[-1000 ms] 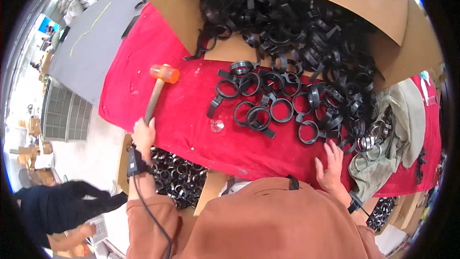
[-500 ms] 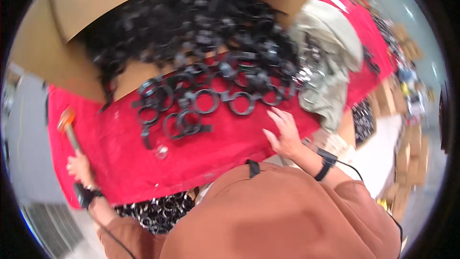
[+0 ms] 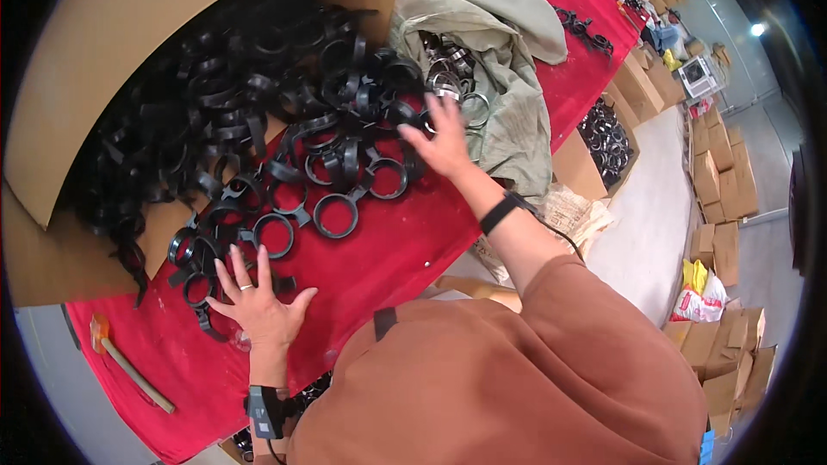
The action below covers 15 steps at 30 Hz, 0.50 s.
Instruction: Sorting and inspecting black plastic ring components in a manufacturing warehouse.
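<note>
My left hand (image 3: 264,310) has its fingers spread, a ring on one finger, and holds nothing. It is over the near edge of a pile of black rings with short stems (image 3: 336,217). Several of these rings lie close to its fingertips. My right hand (image 3: 446,148) is also open, fingers apart, at the right end of the pile. Past its fingertips, shiny metal rings (image 3: 446,82) show in a grey-green cloth sack (image 3: 517,133). A hammer with an orange head and a wooden handle (image 3: 133,370) lies on the red-covered table (image 3: 392,254) at the left.
A large cardboard box (image 3: 112,60) lies on its side with more black rings spilling out. Below the table's right edge stands an open carton of rings (image 3: 607,142). A beige woven sack (image 3: 573,220) is near it. Cardboard boxes (image 3: 732,181) are stacked further right.
The hammer that my left hand held has been let go onto the table. My left hand has moved right to the rings. The view has turned, and my right hand is now by the metal rings.
</note>
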Motion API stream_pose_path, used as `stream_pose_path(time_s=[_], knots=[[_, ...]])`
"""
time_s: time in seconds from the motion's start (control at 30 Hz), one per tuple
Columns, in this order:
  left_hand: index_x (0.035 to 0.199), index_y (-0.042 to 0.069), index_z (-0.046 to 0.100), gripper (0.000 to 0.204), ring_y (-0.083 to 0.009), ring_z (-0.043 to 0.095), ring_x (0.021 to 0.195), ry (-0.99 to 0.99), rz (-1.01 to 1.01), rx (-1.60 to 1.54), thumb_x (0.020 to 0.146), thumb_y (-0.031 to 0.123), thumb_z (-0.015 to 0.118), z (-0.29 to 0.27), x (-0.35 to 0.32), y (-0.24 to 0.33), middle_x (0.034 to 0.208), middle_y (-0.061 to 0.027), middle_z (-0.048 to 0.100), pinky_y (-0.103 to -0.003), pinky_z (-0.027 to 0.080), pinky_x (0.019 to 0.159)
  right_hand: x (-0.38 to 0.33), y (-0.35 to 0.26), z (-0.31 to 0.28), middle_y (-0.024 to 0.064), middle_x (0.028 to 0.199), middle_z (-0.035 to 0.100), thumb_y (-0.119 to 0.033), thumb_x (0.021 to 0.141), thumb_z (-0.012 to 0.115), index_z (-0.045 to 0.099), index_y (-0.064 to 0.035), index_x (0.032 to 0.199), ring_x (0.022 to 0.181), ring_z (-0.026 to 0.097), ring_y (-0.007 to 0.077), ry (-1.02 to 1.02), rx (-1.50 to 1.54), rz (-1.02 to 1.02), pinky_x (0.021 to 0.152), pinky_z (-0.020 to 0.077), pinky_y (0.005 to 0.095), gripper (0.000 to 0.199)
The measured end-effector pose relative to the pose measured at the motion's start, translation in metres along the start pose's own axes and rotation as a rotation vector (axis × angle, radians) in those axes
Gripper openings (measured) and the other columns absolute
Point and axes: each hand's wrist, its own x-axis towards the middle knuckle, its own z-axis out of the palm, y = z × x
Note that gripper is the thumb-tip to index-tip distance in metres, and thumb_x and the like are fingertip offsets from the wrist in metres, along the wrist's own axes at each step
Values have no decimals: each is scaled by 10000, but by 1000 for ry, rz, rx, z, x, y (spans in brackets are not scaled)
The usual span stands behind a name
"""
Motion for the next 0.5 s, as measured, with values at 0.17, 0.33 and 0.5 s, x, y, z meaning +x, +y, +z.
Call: stream_pose_path(time_s=[0.17, 0.33, 0.5], knots=[[1204, 209, 527, 632, -338, 227, 1329, 38, 15, 51, 622, 342, 733, 28, -8, -17, 1455, -89, 258, -700, 127, 949, -14, -46, 37, 248, 1331, 326, -537, 653, 680, 582, -104, 1143, 1166, 360, 419, -258, 144, -58, 943, 364, 522, 661], [1217, 204, 510, 551, -318, 229, 1331, 63, -97, 182, 705, 268, 702, 33, -9, -52, 1470, -62, 237, -658, 208, 972, -38, -79, 41, 272, 1380, 231, -488, 620, 721, 507, -120, 1227, 1211, 294, 448, -401, 241, -6, 945, 328, 585, 741], [1325, 180, 403, 693, -331, 218, 1332, -3, -95, 161, 694, 163, 689, 20, -9, -58, 1468, -80, 228, -587, 193, 1032, -73, -109, 41, 365, 1382, 108, -458, 656, 717, 249, -44, 1378, 1260, 184, 527, -625, 430, -78, 1016, 251, 564, 955]])
